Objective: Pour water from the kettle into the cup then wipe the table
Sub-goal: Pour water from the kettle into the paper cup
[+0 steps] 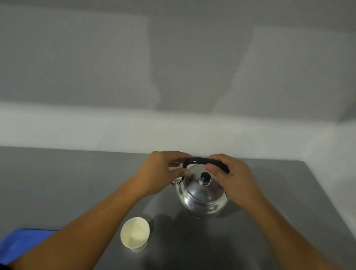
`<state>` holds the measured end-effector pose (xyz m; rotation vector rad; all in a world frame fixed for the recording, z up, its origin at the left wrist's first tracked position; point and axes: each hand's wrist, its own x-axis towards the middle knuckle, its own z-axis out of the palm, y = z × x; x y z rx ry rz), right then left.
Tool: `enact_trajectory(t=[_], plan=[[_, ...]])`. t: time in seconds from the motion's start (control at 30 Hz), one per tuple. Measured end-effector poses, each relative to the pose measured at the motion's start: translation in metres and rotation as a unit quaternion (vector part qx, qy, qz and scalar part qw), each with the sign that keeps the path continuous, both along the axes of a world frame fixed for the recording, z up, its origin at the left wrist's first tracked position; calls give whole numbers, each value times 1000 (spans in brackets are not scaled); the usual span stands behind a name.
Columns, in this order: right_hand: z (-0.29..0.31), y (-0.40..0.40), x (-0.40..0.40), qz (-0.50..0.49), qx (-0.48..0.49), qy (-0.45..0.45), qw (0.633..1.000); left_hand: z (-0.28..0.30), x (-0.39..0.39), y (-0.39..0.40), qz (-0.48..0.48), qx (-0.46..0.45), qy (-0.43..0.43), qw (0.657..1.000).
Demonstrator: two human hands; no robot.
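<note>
Steel kettle (pixel 202 194) stood upright on the grey table (pixel 52 186), toward the far edge, near the pale wall (pixel 181 67). Its black arched handle (pixel 203 160) was raised over the lid; the black lid knob (pixel 205 178) sat below the arch, untouched. Right hand (pixel 232 178) was wrapped around the right end of the handle, fingers over the top and thumb under. Left hand (pixel 163 171) was curled at the left end of the handle, thumb and fingers pinching it where it bends down to the body. Kettle base appeared to rest on the table, though contact could not be confirmed. Paper cup (pixel 135 233) stood upright, nearer the person and to the left of the kettle, apart from it; contents indistinct. Blue cloth (pixel 17 245) lay at the near-left edge, partly hidden by the left forearm
</note>
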<state>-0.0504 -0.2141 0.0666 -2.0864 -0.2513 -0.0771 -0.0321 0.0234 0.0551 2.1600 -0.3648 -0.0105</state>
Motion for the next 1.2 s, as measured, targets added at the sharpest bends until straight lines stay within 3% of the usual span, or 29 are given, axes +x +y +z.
enact_trajectory(t=[0.27, 0.53, 0.77, 1.2], plan=[[34, 18, -51, -20, 14, -40, 999, 12, -60, 79, -86, -94, 5, 992], [31, 34, -88, -4, 9, -28, 1000, -91, -122, 111, 17, -94, 119, 988], [13, 44, -108, -4, -26, -16, 1000, -145, -130, 115, 26, -105, 192, 975], [8, 59, -120, 34, -101, -15, 994, -167, -136, 96, 103, -132, 157, 973]])
